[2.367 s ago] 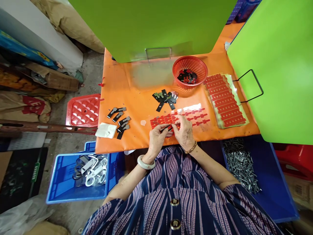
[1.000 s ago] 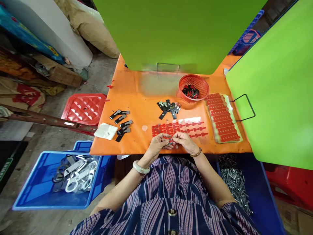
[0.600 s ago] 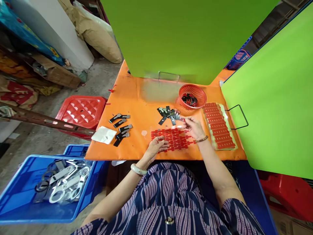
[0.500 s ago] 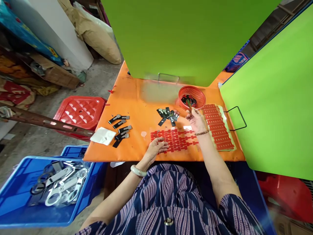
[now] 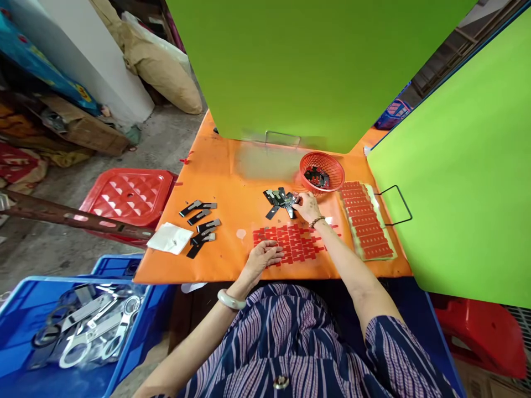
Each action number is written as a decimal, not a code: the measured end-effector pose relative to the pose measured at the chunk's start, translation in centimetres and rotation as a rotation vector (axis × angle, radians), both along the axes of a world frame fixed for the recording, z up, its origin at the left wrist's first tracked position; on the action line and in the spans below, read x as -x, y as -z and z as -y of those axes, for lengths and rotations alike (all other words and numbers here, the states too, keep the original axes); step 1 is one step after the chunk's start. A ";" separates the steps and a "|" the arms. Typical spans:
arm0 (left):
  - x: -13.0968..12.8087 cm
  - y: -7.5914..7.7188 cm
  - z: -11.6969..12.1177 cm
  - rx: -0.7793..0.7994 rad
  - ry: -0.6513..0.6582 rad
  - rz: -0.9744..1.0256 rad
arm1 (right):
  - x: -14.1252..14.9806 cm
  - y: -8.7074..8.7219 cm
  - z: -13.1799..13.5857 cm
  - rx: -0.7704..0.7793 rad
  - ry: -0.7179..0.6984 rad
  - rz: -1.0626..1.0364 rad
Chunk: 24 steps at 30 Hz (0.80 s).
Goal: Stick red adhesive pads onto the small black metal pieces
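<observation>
the right hand (image 5: pixel 307 205) reaches to the middle of the frame, where its fingers touch the right edge of a loose pile of black and grey metal pieces (image 5: pixel 279 200) on the orange desk (image 5: pixel 232 177); whether the fingers have closed on a piece i cannot tell, as they are too small and partly hidden. the left hand (image 5: pixel 262 256) lies lower, just left of centre, palm down with fingers spread flat on the near left corner of a sheet of red stickers (image 5: pixel 296 243), gripping nothing. just up and right of the right hand stands a red mesh basket (image 5: pixel 327 163) with dark pieces inside. right of the sheet lies a stack of red sticker sheets (image 5: pixel 365 220), running toward the lower right. at left of the desk a few more metal pieces (image 5: pixel 200 219) lie apart from the pile, with a white paper square (image 5: pixel 170 239) beside them. green boards (image 5: pixel 315 61) stand at the far and right edges of the desk. off the desk's left edge is a red stool (image 5: pixel 128 194), and in the lower left corner a blue crate (image 5: pixel 25 309) holds shiny metal parts (image 5: pixel 89 331).
</observation>
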<state>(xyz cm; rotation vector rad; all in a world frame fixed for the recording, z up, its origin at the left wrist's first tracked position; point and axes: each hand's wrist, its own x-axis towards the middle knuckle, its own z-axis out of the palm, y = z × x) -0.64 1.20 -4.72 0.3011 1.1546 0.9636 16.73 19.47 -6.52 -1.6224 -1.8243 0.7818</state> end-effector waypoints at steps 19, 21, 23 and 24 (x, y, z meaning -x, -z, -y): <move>-0.6 -0.1 0.0 -0.008 -0.013 -0.078 | -0.9 -2.6 4.9 0.185 0.152 -0.530; -1.1 -0.4 -0.2 -0.024 -0.024 -0.120 | -1.0 -3.0 7.4 0.250 0.119 -0.628; -1.6 -0.8 -0.4 -0.047 -0.005 -0.145 | -0.8 -3.1 10.2 0.306 0.090 -0.665; -1.9 -1.0 -0.4 -0.058 0.015 -0.143 | -0.6 -3.1 11.6 0.320 0.080 -0.684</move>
